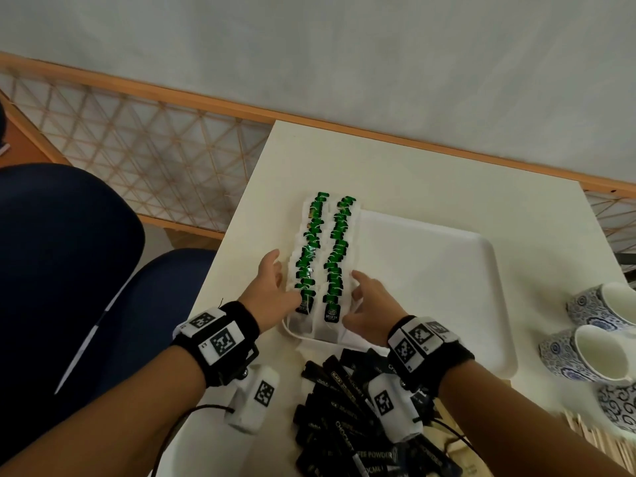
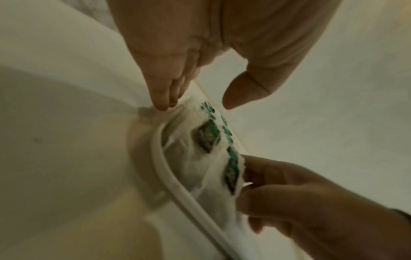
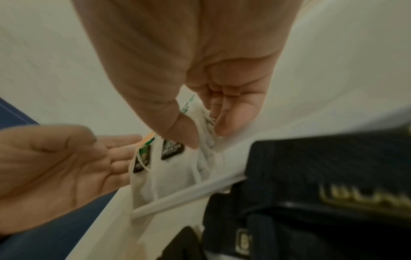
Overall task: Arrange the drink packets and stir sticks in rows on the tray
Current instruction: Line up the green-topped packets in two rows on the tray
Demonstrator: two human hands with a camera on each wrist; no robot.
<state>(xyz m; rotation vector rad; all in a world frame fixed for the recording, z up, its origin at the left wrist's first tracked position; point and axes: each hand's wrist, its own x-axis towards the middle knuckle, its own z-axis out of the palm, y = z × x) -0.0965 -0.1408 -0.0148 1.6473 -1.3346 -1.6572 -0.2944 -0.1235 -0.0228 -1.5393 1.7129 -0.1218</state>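
At the far left, dark blue trousers (image 1: 69, 256) fill the space beside the table, above a floor panel of pale lattice (image 1: 144, 146) framed in orange wood. The left hand (image 1: 272, 287) lies along the outer flank of the tea bags (image 1: 321, 256), fingers straight and close together against the soft white paper, thumb held apart; it grips nothing. A black fabric wristband (image 1: 220, 335) with square printed markers wraps that wrist.

The tea bags stand in two long rows of thin, limp white sachets, each topped by a small glossy green tag on a string. They sit at the left end of the tray (image 1: 447, 270), a smooth white rectangular tray with rounded corners and a raised lip, which rests on the matte white table (image 1: 413, 166). The far ends of the rows reach past the tray's far rim.

The right hand (image 1: 371, 304) flanks the right row. In the right wrist view its thumb and fingers (image 3: 231, 121) pinch the crumpled edges of the nearest sachets.

Nearer the person, a loose fan of narrow black stick packets (image 1: 344, 418) with gold lettering lies on the table, just touching the tray's near lip. At the right edge stand rounded ceramic cups (image 1: 592, 339), white inside with blue swirl patterns, and thin pale wooden stir sticks (image 1: 592, 438) lie below them.
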